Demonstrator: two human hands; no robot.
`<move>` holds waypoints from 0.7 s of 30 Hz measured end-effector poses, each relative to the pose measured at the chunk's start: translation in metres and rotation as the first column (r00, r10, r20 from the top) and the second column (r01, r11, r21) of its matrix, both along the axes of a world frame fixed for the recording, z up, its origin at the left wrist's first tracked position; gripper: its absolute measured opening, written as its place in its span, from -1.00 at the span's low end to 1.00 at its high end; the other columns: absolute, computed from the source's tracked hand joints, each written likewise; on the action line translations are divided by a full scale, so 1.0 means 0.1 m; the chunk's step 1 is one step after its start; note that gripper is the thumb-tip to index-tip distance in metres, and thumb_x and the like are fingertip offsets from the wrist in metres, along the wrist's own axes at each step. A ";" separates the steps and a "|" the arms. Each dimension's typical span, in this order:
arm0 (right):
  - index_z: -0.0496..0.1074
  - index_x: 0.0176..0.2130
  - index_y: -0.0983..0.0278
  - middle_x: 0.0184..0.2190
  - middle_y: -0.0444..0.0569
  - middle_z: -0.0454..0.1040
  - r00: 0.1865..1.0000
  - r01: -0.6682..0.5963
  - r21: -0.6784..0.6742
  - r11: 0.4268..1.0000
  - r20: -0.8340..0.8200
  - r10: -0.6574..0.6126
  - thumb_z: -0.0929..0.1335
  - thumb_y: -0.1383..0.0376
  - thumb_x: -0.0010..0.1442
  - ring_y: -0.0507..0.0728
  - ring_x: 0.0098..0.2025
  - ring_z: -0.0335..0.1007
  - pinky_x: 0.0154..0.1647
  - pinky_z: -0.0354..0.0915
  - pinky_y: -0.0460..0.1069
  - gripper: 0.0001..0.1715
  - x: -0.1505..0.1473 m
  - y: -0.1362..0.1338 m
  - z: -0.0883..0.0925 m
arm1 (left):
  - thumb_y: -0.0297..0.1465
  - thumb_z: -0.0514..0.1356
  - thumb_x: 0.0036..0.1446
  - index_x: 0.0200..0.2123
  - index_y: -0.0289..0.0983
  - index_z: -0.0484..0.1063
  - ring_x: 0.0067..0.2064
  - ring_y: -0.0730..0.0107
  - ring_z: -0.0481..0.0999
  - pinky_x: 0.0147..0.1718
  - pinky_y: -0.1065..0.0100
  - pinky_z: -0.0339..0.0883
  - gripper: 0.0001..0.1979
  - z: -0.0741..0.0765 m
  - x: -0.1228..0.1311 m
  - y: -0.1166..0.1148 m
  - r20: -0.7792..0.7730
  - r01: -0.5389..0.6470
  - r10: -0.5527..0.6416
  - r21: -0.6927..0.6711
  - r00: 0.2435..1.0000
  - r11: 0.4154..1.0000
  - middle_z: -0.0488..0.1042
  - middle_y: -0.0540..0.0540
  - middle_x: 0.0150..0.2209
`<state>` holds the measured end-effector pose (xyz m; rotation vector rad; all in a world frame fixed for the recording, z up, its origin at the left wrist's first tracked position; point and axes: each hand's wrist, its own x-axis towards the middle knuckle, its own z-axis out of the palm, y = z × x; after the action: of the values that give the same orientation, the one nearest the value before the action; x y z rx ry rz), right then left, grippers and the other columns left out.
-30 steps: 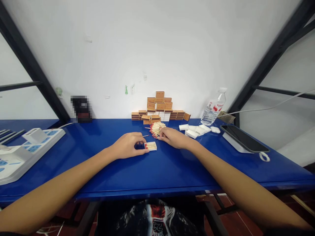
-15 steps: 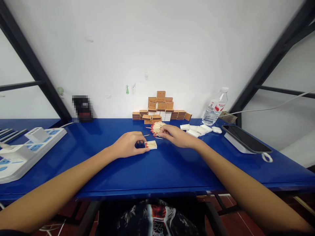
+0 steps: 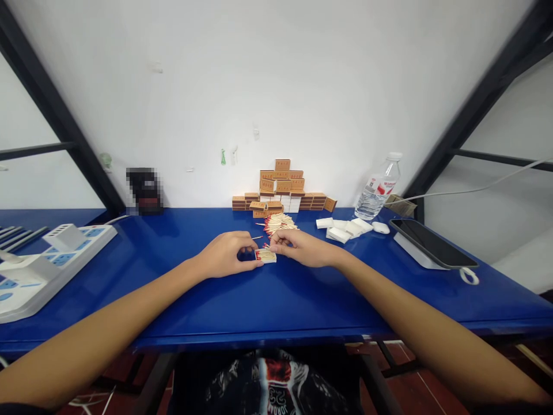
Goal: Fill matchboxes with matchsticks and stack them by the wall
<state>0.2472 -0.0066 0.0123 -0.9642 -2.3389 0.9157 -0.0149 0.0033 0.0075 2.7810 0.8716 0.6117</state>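
Note:
A small white matchbox tray [image 3: 268,260] with red-tipped matches in it lies on the blue table. My left hand [image 3: 228,253] grips its left end between thumb and fingers. Over the tray's right rear corner is my right hand [image 3: 294,246], its thumb and fingertips pinched on matches [image 3: 266,246] whose red heads stick out to the left. Just behind the right hand lies a heap of loose matches [image 3: 280,222], partly hidden by it. One single match [image 3: 257,237] rests beyond the left hand's fingers.
Stacked brown matchboxes [image 3: 282,185] stand against the wall. White matchbox trays [image 3: 339,234] lie to the right, near a water bottle [image 3: 377,190], a white earphone case [image 3: 381,228] and a phone [image 3: 432,244] on a stand. A power strip [image 3: 97,236] occupies the left side.
My right hand has moved from the match heap toward me and left, to the tray, with matches in its fingers. My left hand stays on the tray.

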 end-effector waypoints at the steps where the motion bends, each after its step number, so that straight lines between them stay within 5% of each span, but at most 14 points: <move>1: 0.42 -0.23 0.27 -0.36 -0.10 0.39 1.000 0.014 0.016 1.000 0.020 -0.014 0.30 0.02 0.44 0.08 -0.35 0.22 -0.32 0.16 -0.02 -0.62 0.00 0.00 -0.01 | -0.09 0.32 0.27 -0.13 -0.22 0.62 -0.29 0.35 0.50 -0.31 0.33 0.33 -0.68 0.00 0.00 0.00 -0.003 0.000 0.000 -0.001 1.000 1.000 0.53 -0.06 -0.28; 21: 0.45 -0.24 0.28 -0.42 -0.15 0.33 0.984 0.053 0.275 0.960 0.149 -0.097 0.37 0.36 0.38 0.07 -0.36 0.21 -0.30 0.10 -0.04 -0.91 -0.11 -0.03 -0.04 | -0.07 0.29 0.28 -0.13 -0.21 0.62 -0.29 0.34 0.50 -0.28 0.32 0.33 -0.67 0.01 0.00 -0.01 -0.022 0.030 -0.030 0.015 0.999 0.999 0.53 -0.07 -0.26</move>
<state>0.2366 -0.0091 0.0084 -1.0362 -2.4602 0.4867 -0.0146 0.0022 0.0081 2.8138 0.8312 0.5870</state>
